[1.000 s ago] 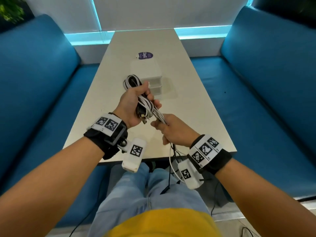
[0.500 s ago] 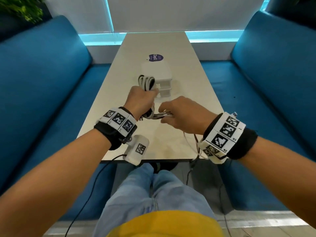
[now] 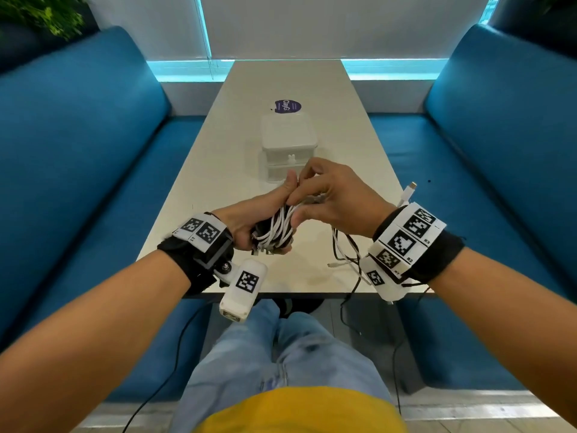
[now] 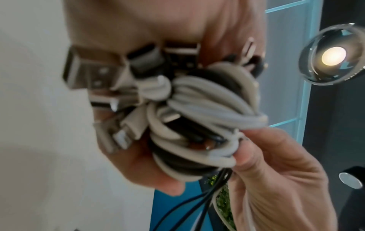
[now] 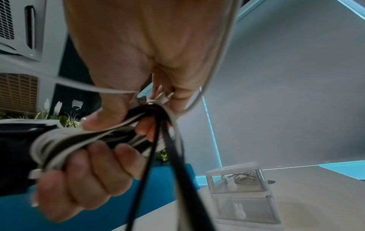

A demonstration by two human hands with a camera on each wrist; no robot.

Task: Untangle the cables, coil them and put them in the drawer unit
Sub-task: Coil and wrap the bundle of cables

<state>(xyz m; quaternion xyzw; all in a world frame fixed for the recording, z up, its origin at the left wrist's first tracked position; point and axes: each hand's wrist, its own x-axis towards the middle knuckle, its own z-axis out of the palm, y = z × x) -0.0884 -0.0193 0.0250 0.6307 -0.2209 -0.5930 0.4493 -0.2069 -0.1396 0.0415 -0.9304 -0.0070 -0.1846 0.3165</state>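
My left hand [image 3: 249, 223] grips a coiled bundle of white and black cables [image 3: 276, 231] above the near part of the table [image 3: 359, 151]. Several USB plugs [image 4: 92, 70] stick out of the bundle [image 4: 207, 109] beside the palm. My right hand [image 3: 327, 195] pinches the strands at the far end of the coil [image 5: 82, 139], its fingers [image 5: 177, 92] curled on a plug and the cords. Loose tails [image 3: 346, 254] hang under the right wrist, one white plug [image 3: 410, 189] sticking up behind it. The small clear drawer unit [image 3: 288, 142] stands just beyond the hands, both drawers closed.
Blue bench seats [image 3: 93, 151] run along both sides of the narrow table. A round purple sticker [image 3: 288, 106] lies behind the drawer unit. In the right wrist view the top drawer [image 5: 237, 182] holds a pale cable. Thin black leads [image 3: 349, 310] hang off the table's near edge.
The coil has dropped lower and tipped toward me in my left hand. My right hand has come up from under the table edge and over onto the far end of the bundle.
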